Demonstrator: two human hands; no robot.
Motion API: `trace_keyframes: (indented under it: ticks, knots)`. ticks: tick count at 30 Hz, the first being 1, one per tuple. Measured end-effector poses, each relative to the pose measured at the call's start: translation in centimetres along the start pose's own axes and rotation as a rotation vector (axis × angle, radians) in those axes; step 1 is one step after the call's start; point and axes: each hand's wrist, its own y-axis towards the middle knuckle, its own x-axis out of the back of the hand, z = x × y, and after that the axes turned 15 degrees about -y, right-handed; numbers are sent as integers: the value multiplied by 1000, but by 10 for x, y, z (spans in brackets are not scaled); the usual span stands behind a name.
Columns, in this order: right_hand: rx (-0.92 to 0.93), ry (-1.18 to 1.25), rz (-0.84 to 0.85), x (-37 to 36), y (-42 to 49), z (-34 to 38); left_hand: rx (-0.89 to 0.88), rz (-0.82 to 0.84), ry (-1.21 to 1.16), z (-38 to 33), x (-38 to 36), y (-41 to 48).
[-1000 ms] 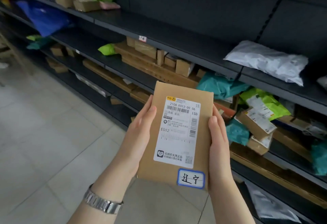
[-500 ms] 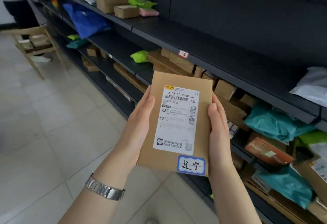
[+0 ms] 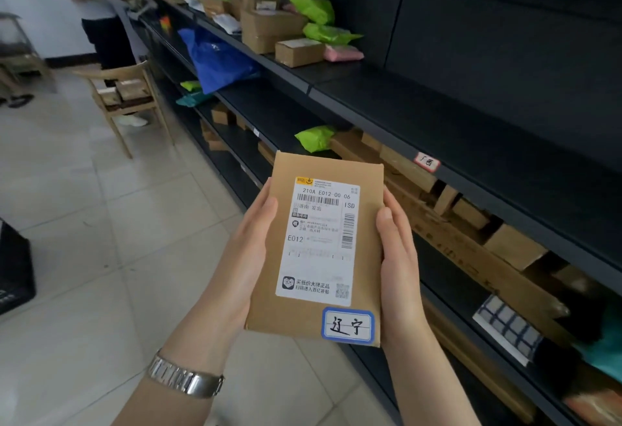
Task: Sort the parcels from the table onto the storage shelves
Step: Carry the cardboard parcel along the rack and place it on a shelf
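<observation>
I hold a flat brown cardboard parcel (image 3: 368, 233) upright in front of me, with a white shipping label and a blue-framed handwritten sticker at its lower right. My left hand (image 3: 249, 253) grips its left edge and my right hand (image 3: 399, 257) grips its right edge, thumbs on the front. A metal watch sits on my left wrist. The dark storage shelves (image 3: 437, 129) run along the right, and the parcel hangs in the aisle just in front of them.
Brown boxes (image 3: 298, 51), green bags (image 3: 311, 4) and a blue bag (image 3: 215, 58) lie on the shelves. A wooden chair (image 3: 129, 99) with boxes stands in the aisle to the left, a person (image 3: 101, 21) beyond it. A black crate (image 3: 15, 267) sits at far left.
My view has swung left along the shelving. The white and teal bags have left the frame on the right, and the chair and person have come in. Both hands keep the same grip.
</observation>
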Motion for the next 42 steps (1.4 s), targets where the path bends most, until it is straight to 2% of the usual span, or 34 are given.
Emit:
trace_keyframes:
  ticks: [6,17,28,37,42]
  knots:
    - [-16,-22,-13,-74,70,-12,-17,5,3,-35,51,81]
    - [-53,-30,-78,-244,204,-22,-4,0,49,-139,160,247]
    - [-134,-29,-65,-365,342,-41,-4,-197,133,-184,242,401]
    - [-168,-5,57,-441,471,-55,-25,-356,190,-230,279,528]
    - [-176,24,80,-485,537,-67,-9,-348,194,-256,305,595]
